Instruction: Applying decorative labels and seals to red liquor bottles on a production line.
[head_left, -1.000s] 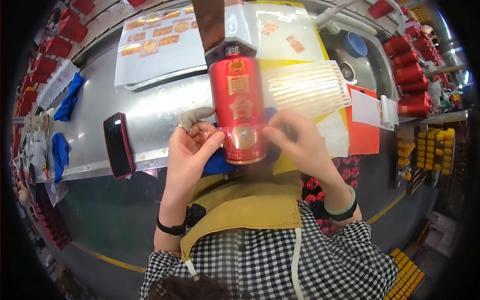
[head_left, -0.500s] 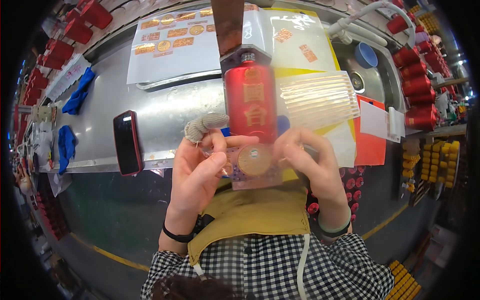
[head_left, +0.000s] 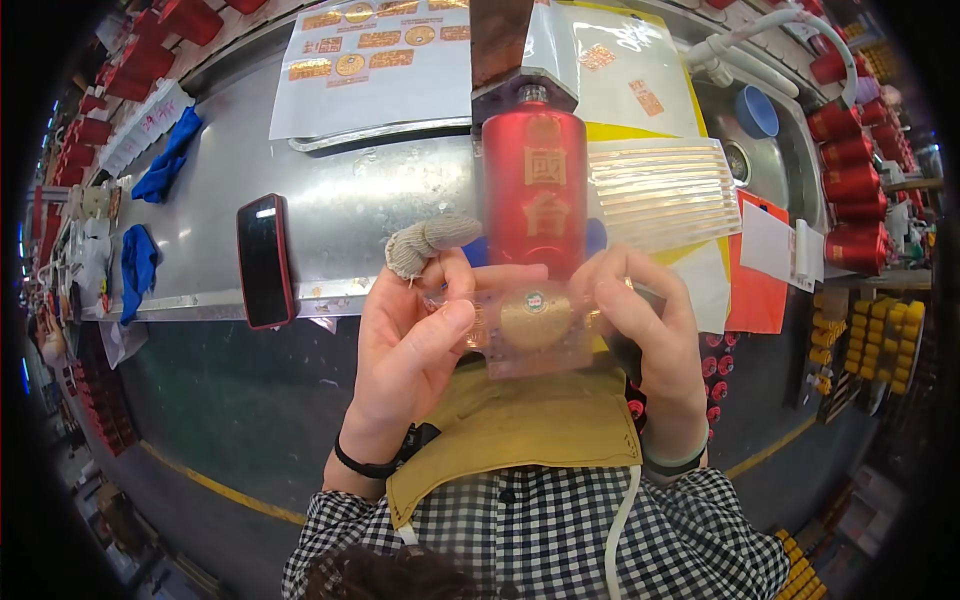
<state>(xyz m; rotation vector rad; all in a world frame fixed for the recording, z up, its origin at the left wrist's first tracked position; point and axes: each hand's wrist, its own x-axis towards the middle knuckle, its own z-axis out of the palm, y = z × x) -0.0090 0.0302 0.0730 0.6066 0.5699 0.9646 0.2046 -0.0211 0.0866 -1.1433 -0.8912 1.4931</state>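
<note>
My left hand [head_left: 412, 340] and my right hand [head_left: 640, 325] hold a see-through decal [head_left: 533, 318] between them, one at each side. A round gold emblem with a small green mark sits in the decal's middle, with gold print toward its edges. Thumb and fingers of my left hand pinch the left side; a knitted grey cover wraps one of its fingers. My right hand's fingers are curled onto the right edge. Just beyond the decal is a red bottle [head_left: 535, 190] with gold characters, its neck against a bracket. The decal overlaps the bottle's lower end in view.
On the metal worktop lie a phone [head_left: 264, 262], blue cloths [head_left: 138, 275], and a white sheet of gold decals [head_left: 300, 100]. Right of the bottle are a striped translucent sheet [head_left: 660, 190], red paper [head_left: 757, 300] and a sink with a blue bowl [head_left: 757, 111]. Red bottles [head_left: 856, 195] stand farther right.
The whole view has shifted, so the worktop and bottle appear farther right and slightly higher. Both hands still hold the decal at its sides.
</note>
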